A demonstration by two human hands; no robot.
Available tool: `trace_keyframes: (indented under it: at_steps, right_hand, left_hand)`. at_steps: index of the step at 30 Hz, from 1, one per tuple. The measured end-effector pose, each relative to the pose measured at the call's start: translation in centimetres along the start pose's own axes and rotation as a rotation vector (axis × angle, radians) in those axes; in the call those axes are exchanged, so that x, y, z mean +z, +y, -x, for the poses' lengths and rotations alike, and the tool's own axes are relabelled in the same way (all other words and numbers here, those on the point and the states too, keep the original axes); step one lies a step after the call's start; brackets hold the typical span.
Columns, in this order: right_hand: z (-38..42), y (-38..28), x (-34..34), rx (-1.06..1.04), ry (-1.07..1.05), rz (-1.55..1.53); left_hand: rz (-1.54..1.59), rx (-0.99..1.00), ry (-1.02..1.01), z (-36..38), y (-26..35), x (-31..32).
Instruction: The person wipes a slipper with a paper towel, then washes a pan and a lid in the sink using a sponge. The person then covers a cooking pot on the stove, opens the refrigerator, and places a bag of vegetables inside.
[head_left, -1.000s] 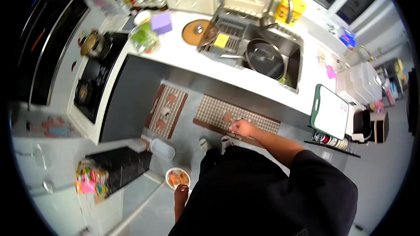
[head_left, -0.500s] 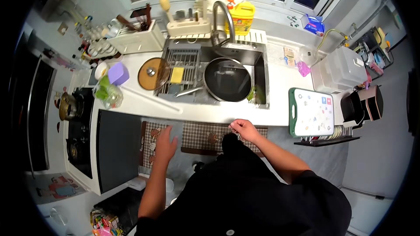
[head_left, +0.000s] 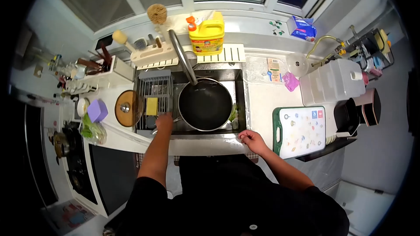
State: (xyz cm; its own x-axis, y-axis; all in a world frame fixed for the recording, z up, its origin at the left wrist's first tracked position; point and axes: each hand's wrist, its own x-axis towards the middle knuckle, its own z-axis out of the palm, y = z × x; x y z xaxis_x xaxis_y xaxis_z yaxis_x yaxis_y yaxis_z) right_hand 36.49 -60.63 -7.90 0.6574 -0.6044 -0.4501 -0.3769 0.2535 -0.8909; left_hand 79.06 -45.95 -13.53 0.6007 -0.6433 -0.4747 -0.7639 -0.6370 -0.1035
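A black frying pan sits in the right basin of the steel sink, its handle pointing to the left. My left hand is closed around that handle, low over the sink's front rim. Just beyond it, a yellow sponge and a small dark round thing rest on the metal drying rack. My right hand hovers by the sink's front right corner, fingers curled in with nothing showing in them. Green leaves lie in the basin along the pan's right side.
Over the pan arches the faucet. A yellow jug stands behind the sink. To the left are a glass lid, a purple container and bagged greens. A cutting board lies on the right, near a clear bin.
My left hand has reached forward from below the counter to the frying pan's handle. My right hand has come up to the sink's front edge. The view has shifted closer to the sink.
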Motion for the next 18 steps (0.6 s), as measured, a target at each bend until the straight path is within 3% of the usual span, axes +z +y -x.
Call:
trace_keyframes:
  at_steps: [2, 5, 7, 8, 10, 14, 18]
  right_hand:
    - [-0.1, -0.5, 0.7, -0.050, 0.033, -0.003]
    - [-0.3, -2.0, 2.2, 0.023, 0.037, 0.024]
    - [-0.8, -1.1, 3.7, -0.005, 0.073, 0.015]
    - [-1.2, -0.8, 4.5, -0.041, 0.103, 0.018]
    - [-1.5, -2.1, 6.5, -0.039, 0.116, -0.013]
    - [-2.0, -3.1, 10.6, -0.003, 0.169, -0.080]
    - [-1.5, -3.5, 13.9, -0.015, 0.280, -0.064]
  left_hand:
    - [-0.027, -0.018, -0.076, 0.3, 0.1, 0.3]
    - [-0.075, 0.157, -0.101, -0.8, -0.7, -1.9]
    - [-0.032, 0.464, -0.471, -0.6, -0.2, -4.6]
    - [-0.042, 0.472, -0.472, -0.3, -0.4, -5.1]
    - [0.841, 0.132, -1.001, 0.3, -0.6, -5.8]
    - [0.908, 0.155, -0.963, 1.7, -0.3, -7.2]
    - [0.725, 0.255, -0.809, 1.1, -0.9, -7.9]
